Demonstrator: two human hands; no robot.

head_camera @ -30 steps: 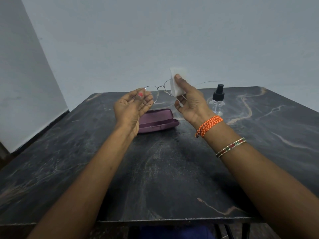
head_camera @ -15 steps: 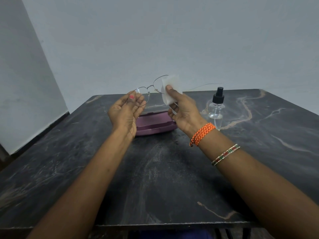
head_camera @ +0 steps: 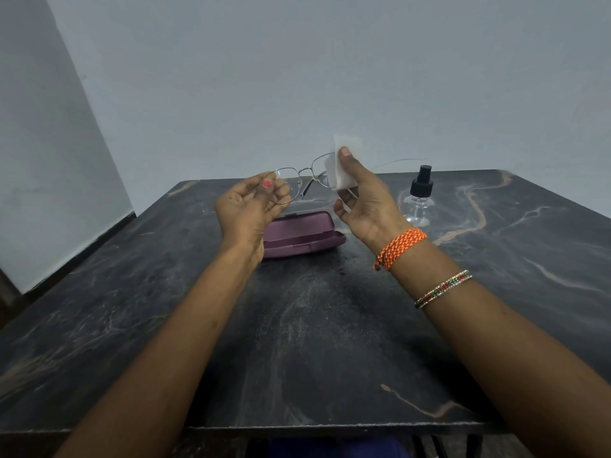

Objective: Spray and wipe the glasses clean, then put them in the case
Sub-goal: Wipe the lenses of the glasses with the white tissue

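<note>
- The counter [head_camera: 314, 342] is a dark slab with pale veins; it carries the case and the bottle
- The left hand [head_camera: 248, 209] is held above the counter, its fingers pinched on the rim of one lens; a nail shows pink
- The right hand [head_camera: 363, 203] presses a white wipe [head_camera: 344, 160] against the other lens, thumb on top; an orange cord is on the wrist and a beaded bangle is further up the forearm
- The case [head_camera: 297, 236] is purple, lies open just below the hands
- The glasses [head_camera: 297, 183] have a thin metal frame and clear lenses; one temple juts right, past the wipe
- The spray bottle [head_camera: 419, 200] is clear with a black cap, upright, right of the case
</note>
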